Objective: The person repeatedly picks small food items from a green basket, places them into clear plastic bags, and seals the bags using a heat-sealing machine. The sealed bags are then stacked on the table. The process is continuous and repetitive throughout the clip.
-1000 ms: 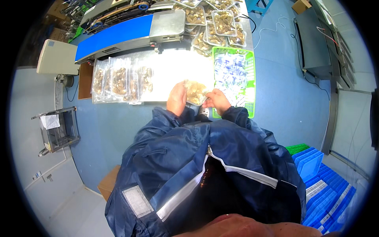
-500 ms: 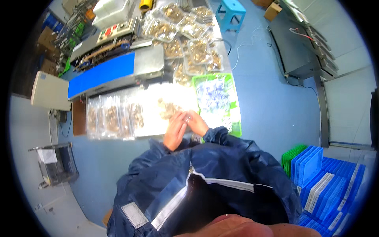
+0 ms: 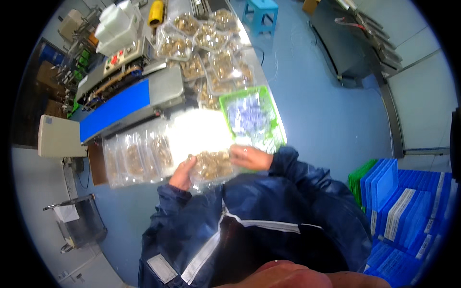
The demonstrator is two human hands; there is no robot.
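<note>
Both of my hands hold a clear plastic bag of brown pieces [image 3: 212,166] flat over the near edge of a brightly lit white table [image 3: 201,132]. My left hand [image 3: 182,174] grips the bag's left end. At the right end my right hand [image 3: 250,157] pinches the bag. To the left lie several filled clear bags [image 3: 137,158] in a row. A green tray of small blue-white packets [image 3: 250,117] sits just right of my right hand.
A blue and steel sealing machine [image 3: 127,103] runs behind the table, with a grey box [image 3: 60,138] at its left end. Many filled bags [image 3: 206,53] are piled further back. Blue crates [image 3: 408,211] stack at the right, a wire cart [image 3: 77,223] at the lower left.
The view has tilted and moved in closer. My hands have spread apart along the bag, which now lies flat and wide between them, nearer to my body.
</note>
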